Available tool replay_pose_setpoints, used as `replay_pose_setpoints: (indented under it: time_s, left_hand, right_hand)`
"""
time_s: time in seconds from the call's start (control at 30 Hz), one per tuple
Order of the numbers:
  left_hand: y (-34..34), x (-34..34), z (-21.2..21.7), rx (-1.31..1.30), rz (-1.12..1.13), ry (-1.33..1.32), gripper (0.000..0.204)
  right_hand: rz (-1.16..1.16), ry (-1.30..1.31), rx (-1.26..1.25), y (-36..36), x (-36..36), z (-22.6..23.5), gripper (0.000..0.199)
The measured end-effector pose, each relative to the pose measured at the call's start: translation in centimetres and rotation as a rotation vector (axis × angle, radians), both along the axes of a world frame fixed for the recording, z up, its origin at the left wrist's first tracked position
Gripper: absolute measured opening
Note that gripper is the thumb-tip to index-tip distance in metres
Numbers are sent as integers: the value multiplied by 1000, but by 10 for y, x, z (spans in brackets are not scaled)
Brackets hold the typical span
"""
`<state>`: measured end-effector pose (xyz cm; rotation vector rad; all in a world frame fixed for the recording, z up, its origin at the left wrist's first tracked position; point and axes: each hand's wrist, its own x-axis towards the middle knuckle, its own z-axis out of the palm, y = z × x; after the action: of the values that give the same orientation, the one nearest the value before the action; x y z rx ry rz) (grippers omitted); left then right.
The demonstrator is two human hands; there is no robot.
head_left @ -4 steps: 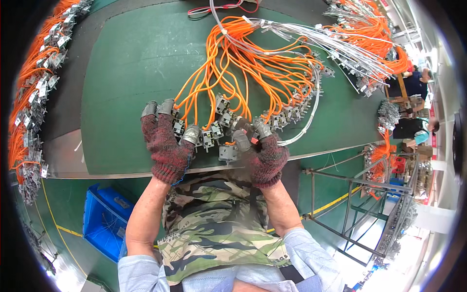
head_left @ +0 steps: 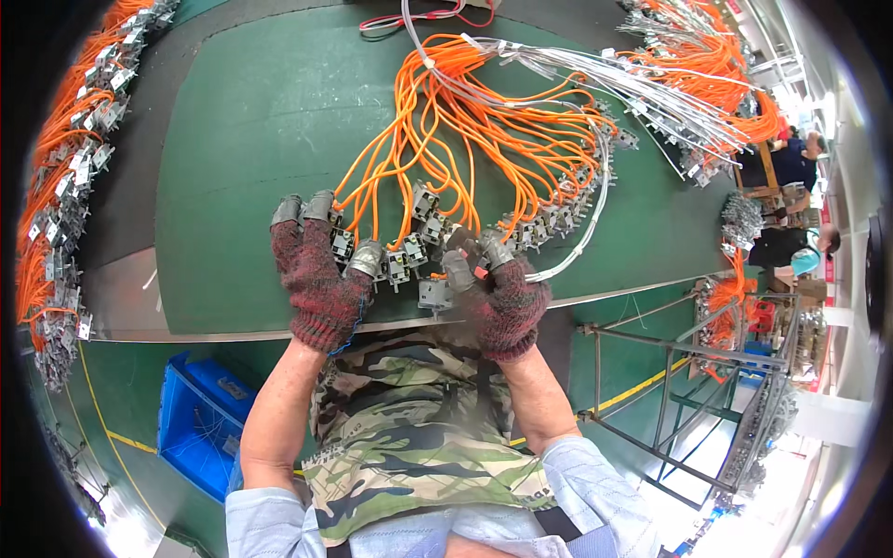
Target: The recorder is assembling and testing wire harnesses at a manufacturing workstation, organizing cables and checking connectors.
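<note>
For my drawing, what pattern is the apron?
The apron is green, tan and dark camouflage; best view: head.

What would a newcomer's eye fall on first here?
Most likely the bright orange wires fanning across the green table toward a row of grey connectors. Next, the left hand and right hand, in dark red gloves, among those connectors near the table's front edge. Then perhaps the blue bin on the floor, lower left.

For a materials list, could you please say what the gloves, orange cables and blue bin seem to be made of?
Gloves: matte knitted yarn, fuzzy with ribbed cuffs; silvery fingertip wraps, possibly tape. Orange cables: probably plastic-sheathed, smooth, evenly coloured, curving. Blue bin: likely plastic, smooth, uniformly coloured.
</note>
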<state>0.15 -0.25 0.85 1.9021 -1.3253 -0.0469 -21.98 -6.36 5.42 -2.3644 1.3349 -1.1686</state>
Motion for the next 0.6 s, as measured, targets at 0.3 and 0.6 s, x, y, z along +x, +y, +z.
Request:
replay_pose_setpoints:
  time_s: [0.3,0.6]
  left_hand:
    - [4,-4,9,33,-1,3,72]
    - [4,-4,6,31,1,0,72]
  right_hand:
    - [33,-16,71,-8,7,2,39]
    - [64,-2,-70,-17,17,-5,35]
